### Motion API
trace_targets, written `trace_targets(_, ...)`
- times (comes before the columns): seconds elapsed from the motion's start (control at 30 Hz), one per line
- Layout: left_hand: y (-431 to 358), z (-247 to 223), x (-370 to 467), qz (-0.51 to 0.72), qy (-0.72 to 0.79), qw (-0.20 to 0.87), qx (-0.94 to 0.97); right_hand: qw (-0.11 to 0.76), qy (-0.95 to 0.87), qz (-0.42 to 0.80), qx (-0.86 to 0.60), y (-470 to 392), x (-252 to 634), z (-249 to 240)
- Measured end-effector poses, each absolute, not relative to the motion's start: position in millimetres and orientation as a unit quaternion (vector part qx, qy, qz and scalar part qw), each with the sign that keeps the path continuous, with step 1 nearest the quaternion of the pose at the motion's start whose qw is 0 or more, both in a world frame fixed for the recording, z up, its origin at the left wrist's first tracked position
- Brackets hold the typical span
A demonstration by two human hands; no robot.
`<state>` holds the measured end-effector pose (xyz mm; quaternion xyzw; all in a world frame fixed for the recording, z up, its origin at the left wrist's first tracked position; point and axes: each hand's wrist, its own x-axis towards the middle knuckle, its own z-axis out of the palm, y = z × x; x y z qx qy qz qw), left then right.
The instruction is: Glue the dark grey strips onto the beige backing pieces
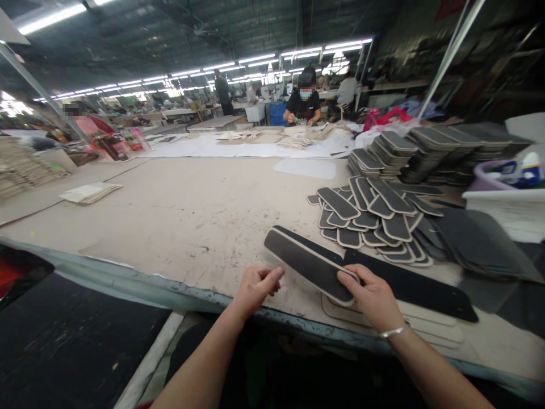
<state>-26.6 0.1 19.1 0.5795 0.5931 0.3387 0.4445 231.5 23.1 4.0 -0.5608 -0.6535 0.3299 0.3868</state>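
My right hand (374, 295) grips the near right end of a long dark panel with a pale edge (306, 264), thumb on top. The panel is tilted above the table, its far end pointing left. To its left is my left hand (258, 287), apart from it, with curled fingers and the thumb against them; whether anything small is inside is hidden. Beneath and right of the held panel lies a black strip (426, 284) with small holes, and another black strip (298, 238) shows behind it. Pale rounded pieces (430, 326) lie under my right wrist.
A loose heap of similar dark panels (366, 216) lies to the right, with taller stacks (434, 142) behind. Dark flat sheets (481, 238) and a white bin (506, 210) are at far right. A pale stack (91, 192) sits left. A masked person (304, 105) works across the table.
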Motion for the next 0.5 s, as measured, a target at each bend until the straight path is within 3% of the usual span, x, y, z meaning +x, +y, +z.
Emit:
trace_targets(0.1, 0.1, 12.5, -2.2, 0.266, 0.486, 0.676, 0.486, 0.424, -0.583, 0.418, -0.553, 17.6, 230.1, 2.8)
trace_targets(0.2, 3.4, 6.1, 26.9, 0.382, 0.36, 0.779, 0.344, 0.413, -0.536, 0.511, -0.53, 9.2, 223.9, -2.3)
trace_targets(0.33, 13.6, 7.0, 51.6, 0.569, 0.314, 0.741, 0.167, 0.334, -0.537, 0.557, -0.538, -0.1, 217.6, -3.1)
trace_targets(0.5, 29.1, 10.3, 49.5, 0.632, 0.34, 0.69, 0.087, 0.215, -0.617, 0.528, -0.542, -3.5, 217.2, -0.7)
